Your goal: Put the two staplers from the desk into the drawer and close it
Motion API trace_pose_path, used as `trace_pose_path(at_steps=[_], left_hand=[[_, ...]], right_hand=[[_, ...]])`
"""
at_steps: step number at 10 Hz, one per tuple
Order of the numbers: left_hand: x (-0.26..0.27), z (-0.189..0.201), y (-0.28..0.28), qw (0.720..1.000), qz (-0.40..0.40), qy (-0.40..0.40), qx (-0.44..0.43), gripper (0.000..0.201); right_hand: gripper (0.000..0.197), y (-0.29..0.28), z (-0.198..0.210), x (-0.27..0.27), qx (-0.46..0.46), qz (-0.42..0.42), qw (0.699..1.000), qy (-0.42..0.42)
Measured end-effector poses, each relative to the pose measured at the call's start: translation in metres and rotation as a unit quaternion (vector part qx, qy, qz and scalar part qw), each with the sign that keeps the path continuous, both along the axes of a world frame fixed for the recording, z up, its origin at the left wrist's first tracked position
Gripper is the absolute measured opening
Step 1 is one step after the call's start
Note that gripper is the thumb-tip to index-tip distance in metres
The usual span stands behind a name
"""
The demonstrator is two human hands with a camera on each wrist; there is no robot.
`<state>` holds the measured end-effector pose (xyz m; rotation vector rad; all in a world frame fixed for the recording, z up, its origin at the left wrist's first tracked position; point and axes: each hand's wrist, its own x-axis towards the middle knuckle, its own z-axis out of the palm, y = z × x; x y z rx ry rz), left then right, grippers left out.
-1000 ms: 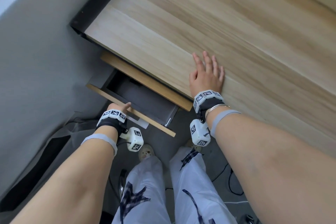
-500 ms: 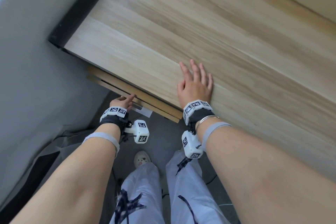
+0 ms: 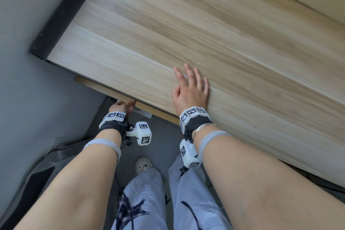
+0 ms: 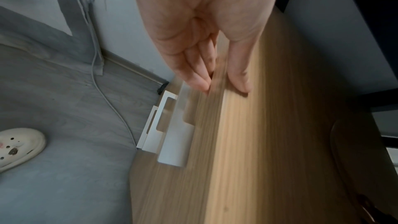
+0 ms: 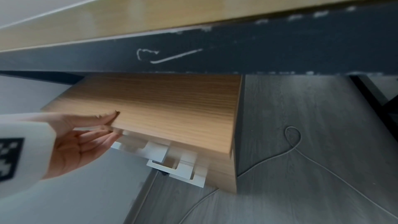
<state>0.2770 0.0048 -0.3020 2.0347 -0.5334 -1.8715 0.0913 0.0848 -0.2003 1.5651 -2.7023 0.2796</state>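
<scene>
The wooden drawer front [image 3: 158, 113] sits pushed in under the desk top [image 3: 186, 24], with no gap showing. My left hand [image 3: 121, 107] touches its upper edge with straight fingers [image 4: 200, 77], just above the white handle [image 4: 172, 125]. In the right wrist view the same left hand [image 5: 81, 134] lies against the drawer front [image 5: 172, 105], thumb on its face. My right hand [image 3: 190, 89] rests flat on the desk near its front edge, fingers spread. No stapler is visible in any view.
A grey wall [image 3: 28, 99] stands close on the left. Below the desk are grey floor, a white shoe [image 3: 142, 165], pale trouser legs [image 3: 145, 201] and a thin cable [image 4: 103, 91]. More white handles [image 5: 183, 169] show on lower drawers. Dark fabric lies at bottom left.
The drawer stood open a second ago and has slid in under the desk. My left hand moved in with its front edge. The right hand stayed flat on the desk.
</scene>
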Motion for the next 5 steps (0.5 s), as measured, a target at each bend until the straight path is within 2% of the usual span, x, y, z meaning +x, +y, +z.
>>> trace_pose_path(at_steps=[1, 3, 5], left_hand=[[0.005, -0.006, -0.002, 1.0, -0.009, -0.014, -0.014, 0.046], [0.005, 0.009, -0.003, 1.0, -0.008, -0.017, 0.004, 0.039], [-0.006, 0.023, 0.005, 1.0, -0.016, -0.019, -0.014, 0.02]], right_hand=[[0.059, 0.0, 0.0, -0.001, -0.002, 0.003, 1.0, -0.002], [0.06, -0.001, 0.001, 0.0, 0.011, 0.001, 1.0, -0.007], [0.059, -0.001, 0.01, 0.001, 0.034, 0.0, 0.998, -0.045]])
